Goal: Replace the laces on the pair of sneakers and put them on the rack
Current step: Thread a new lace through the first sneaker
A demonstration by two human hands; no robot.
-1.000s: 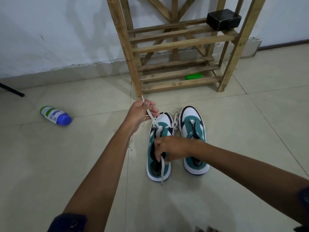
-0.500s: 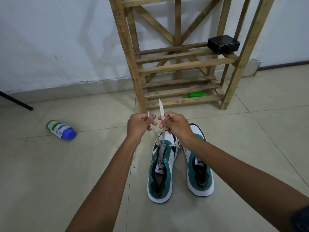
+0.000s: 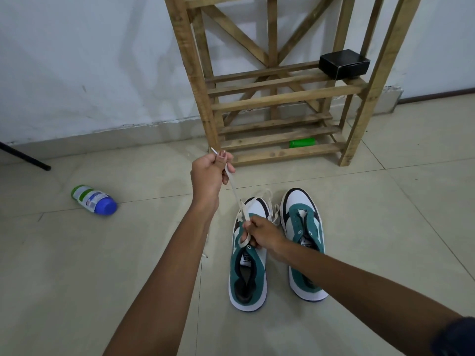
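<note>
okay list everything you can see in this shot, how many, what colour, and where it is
sneakers: two, white and teal, side by side on the floor before the rack
lace: one, cream, stretched from left sneaker up to left hand
rack: one, bare wood, against the wall
box: one, black, upper visible shelf, right end
green object: one, lowest shelf
bottle: one, white and green with blue cap, lying on floor at left
left hand: pinches lace end
right hand: holds lace at left sneaker

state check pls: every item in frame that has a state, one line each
left hand: raised, grips lace end
right hand: pinches lace at the left sneaker
lace: taut between the hands
left sneaker: on floor, lacing unfinished
right sneaker: on floor, eyelets bare
bottle: lying on floor
rack: upright, no sneakers
</note>
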